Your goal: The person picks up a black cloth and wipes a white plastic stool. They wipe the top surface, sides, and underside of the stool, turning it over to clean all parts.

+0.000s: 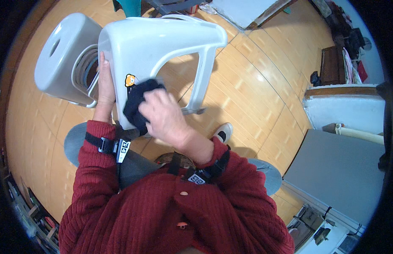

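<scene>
A white plastic stool [133, 41] is tipped on its side before me, its seat turned to the left and its legs to the right. My left hand [105, 82] holds it at the seat, fingers stretched along the seat's surface. In my right hand [164, 116] is a bunched dark cloth [137, 103], pressed against the stool's side below the arched opening. This hand is slightly blurred. An orange bear sticker [130, 80] shows just above the cloth, which covers part of the dark marking under it.
Several nested white stools [64, 54] lie tipped on the tiled floor [253, 95] at the left. A teal plastic piece [130, 8] stands at the top edge. At the right are a grey-topped surface [336, 171] and a low white wall [345, 109].
</scene>
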The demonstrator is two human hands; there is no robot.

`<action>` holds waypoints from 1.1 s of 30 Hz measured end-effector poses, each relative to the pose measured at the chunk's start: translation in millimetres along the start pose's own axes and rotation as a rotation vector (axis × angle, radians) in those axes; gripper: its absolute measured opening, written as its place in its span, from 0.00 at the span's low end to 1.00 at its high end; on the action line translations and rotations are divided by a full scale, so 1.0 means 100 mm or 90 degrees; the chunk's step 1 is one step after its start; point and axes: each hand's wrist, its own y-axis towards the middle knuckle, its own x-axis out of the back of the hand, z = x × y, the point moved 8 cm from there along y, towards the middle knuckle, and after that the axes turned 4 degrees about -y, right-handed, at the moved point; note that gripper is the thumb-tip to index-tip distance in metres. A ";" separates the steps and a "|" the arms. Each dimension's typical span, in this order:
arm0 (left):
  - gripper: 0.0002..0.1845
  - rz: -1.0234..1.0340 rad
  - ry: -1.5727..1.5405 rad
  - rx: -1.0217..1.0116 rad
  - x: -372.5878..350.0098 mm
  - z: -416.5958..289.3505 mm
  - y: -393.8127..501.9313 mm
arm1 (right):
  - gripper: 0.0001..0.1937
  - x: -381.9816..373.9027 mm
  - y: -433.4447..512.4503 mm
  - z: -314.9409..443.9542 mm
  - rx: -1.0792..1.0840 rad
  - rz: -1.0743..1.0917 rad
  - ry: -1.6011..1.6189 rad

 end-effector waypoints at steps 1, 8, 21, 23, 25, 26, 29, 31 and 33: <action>0.37 -0.002 0.023 -0.013 0.01 -0.04 -0.01 | 0.08 -0.11 -0.14 0.07 0.009 0.017 0.011; 0.38 -0.026 0.047 -0.005 -0.05 -0.16 -0.11 | 0.15 -0.38 -0.95 -0.46 -0.181 0.108 0.053; 0.37 0.005 0.032 0.013 0.03 0.07 -0.03 | 0.23 0.99 0.35 -2.18 -0.426 -0.143 -0.016; 0.37 0.015 0.022 0.027 0.09 0.20 -0.02 | 0.23 1.03 0.46 -2.19 -0.348 -0.218 -0.100; 0.37 0.001 0.028 0.022 0.19 0.32 0.02 | 0.22 1.04 0.49 -2.14 -0.302 -0.297 -0.190; 0.37 -0.009 -0.118 0.000 0.26 0.33 0.06 | 0.23 0.99 0.46 -2.13 -0.302 -0.308 -0.173; 0.37 -0.021 -0.252 -0.027 0.37 0.35 0.09 | 0.23 0.71 0.36 -1.93 -0.260 -0.309 -0.200; 0.37 -0.008 -0.014 0.006 0.27 0.34 0.05 | 0.21 0.52 0.21 -1.79 -0.247 -0.274 -0.231; 0.37 -0.005 0.070 0.023 0.17 0.23 -0.02 | 0.20 0.45 0.07 -1.82 -0.305 -0.255 -0.203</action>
